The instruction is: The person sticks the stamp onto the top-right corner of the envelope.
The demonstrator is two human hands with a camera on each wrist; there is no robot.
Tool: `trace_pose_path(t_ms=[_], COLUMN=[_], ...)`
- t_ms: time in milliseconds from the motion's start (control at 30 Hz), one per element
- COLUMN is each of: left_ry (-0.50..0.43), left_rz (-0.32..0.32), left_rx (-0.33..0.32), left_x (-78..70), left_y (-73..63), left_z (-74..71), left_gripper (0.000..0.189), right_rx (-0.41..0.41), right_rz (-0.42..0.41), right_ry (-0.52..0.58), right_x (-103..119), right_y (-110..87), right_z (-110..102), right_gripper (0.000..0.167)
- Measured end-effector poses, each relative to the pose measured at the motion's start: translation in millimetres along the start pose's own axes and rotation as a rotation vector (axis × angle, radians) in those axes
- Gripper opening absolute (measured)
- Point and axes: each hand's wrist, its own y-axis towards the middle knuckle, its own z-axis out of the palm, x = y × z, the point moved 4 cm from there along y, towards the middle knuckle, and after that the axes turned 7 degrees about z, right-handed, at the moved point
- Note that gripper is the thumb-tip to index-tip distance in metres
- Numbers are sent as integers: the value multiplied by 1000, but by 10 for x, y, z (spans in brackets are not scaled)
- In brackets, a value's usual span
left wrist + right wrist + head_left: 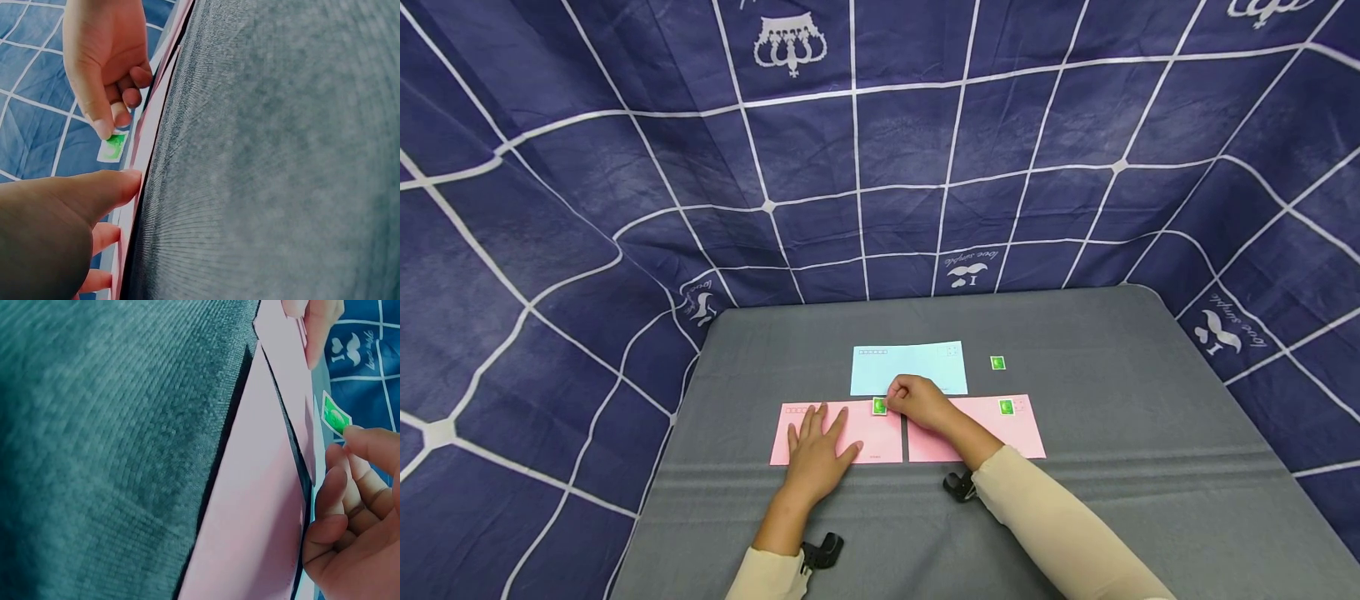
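Note:
My right hand (921,403) pinches a small green stamp (879,407) by its edge, between thumb and forefinger. In the right wrist view the stamp (336,415) is tilted and stands clear of the paper. Below it lies the left pink envelope (877,442), near that envelope's upper right corner. My left hand (817,458) rests on the same envelope with its fingers spread straight. Beside it lies a second pink envelope (1026,433), partly under my right wrist, with a green stamp (1007,407) at its upper right.
A light blue envelope (910,367) lies behind the pink ones. To its right a loose green stamp (997,362) lies on the grey cloth-covered table (1097,358). A dark blue curtain (895,142) with white lines stands around the back and sides.

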Motion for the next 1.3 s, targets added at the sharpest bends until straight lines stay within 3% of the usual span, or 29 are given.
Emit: trace_pose_path(t_ms=[800,1300], left_ry=[-16,-13], left_rz=[4,3], left_rx=[1,-5], left_x=[4,18], left_y=[-7,-8], left_z=[-2,9], left_gripper=[66,66], right_rx=[-11,-12], right_rz=[-55,-26], right_ry=[-177,-229], right_x=[93,103], right_y=[83,89], right_z=[71,98], right_gripper=[13,16])
